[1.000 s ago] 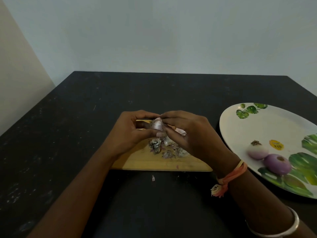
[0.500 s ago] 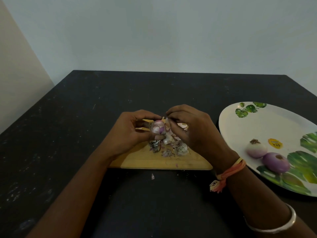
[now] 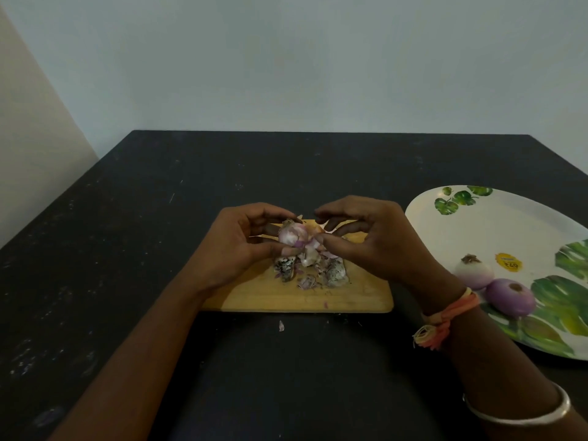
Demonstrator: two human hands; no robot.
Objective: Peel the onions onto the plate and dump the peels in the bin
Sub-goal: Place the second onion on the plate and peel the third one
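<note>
Onion [image 3: 291, 233], small, light and probably firm under dry, brittle skin, sits over the far side of the cutting board [image 3: 286, 297], gripped in the curled left hand [image 3: 245, 246], while the right hand [image 3: 375, 240] pinches a loose skin flap [image 3: 313, 246] on its right, likely the easiest place to pull.

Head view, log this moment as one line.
left hand: holds onion | right hand: pinches loose skin | peels: on cutting board | plate: two peeled onions

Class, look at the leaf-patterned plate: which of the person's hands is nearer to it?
Right. The right hand, pinching peel, is beside the plate, over the cutting board. The left hand, gripping the onion, lies farther left.
</note>
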